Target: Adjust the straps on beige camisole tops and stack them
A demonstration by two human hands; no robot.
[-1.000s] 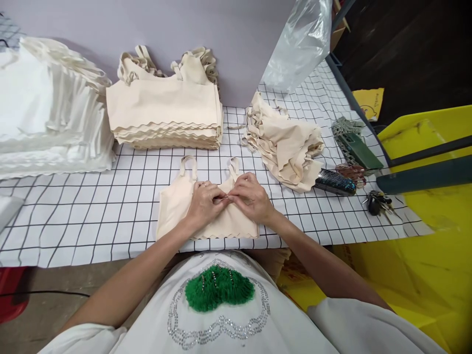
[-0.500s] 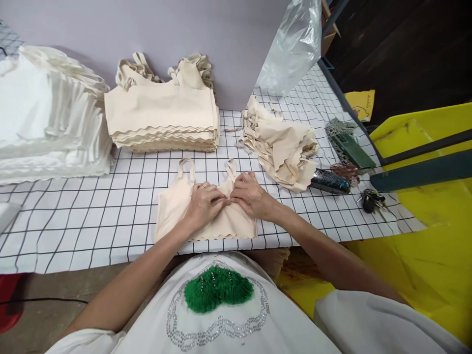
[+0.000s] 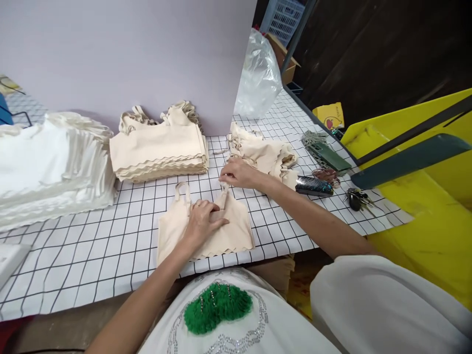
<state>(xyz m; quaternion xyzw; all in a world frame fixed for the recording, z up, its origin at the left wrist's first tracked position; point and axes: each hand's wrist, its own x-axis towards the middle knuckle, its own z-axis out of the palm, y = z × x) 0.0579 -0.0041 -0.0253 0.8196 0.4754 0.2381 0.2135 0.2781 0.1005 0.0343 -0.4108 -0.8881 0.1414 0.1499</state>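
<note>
A beige strappy crop top (image 3: 236, 223) with a wavy lower hem lies flat at the table's near edge. On its middle, by the neckline, rests my left hand (image 3: 202, 221), its thumb stretched apart from the fingers, pressing the cloth down. My right hand (image 3: 238, 173) pinches the top of the right shoulder strap (image 3: 224, 188), holding it up and away from my body. The left shoulder strap (image 3: 182, 191) stands in a loose loop. Just beyond my right hand is a rumpled heap of beige tops (image 3: 263, 150), partly hidden by the hand and forearm.
Neat stacks of beige tops (image 3: 158, 147) and white garments (image 3: 55, 167) stand at the back and left. A black patterned case (image 3: 314, 186), a green phone-like object (image 3: 334, 157) and keys (image 3: 357, 199) lie right. Beside the table is a yellow bin (image 3: 416, 196).
My right hand has moved from the middle of the top, beside my left hand, up to the right strap. My left hand stays on the cloth. The view has shifted.
</note>
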